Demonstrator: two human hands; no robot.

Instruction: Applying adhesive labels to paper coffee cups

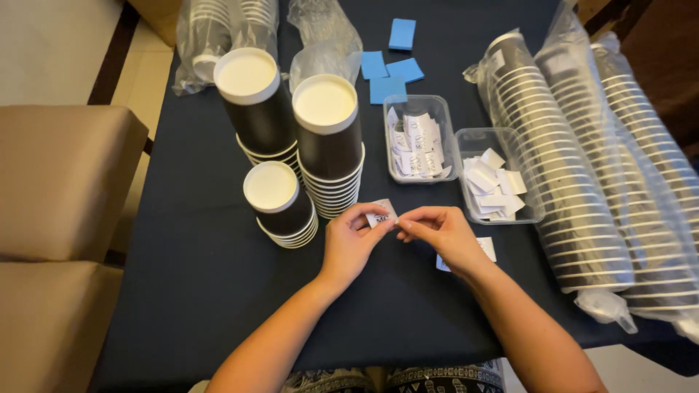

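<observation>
My left hand and my right hand meet over the dark tablecloth, both pinching one small white paper slip with dark print. Just beyond them stand three upside-down stacks of black paper cups: a short stack, a tall left stack and a tall middle stack. Under my right hand lies another paper piece, partly hidden.
Two clear plastic trays hold paper slips: one with printed slips, one with folded ones. Long bagged sleeves of cups lie at right. Blue sticky-note pads and more bagged cups sit far back. Beige chairs stand at left.
</observation>
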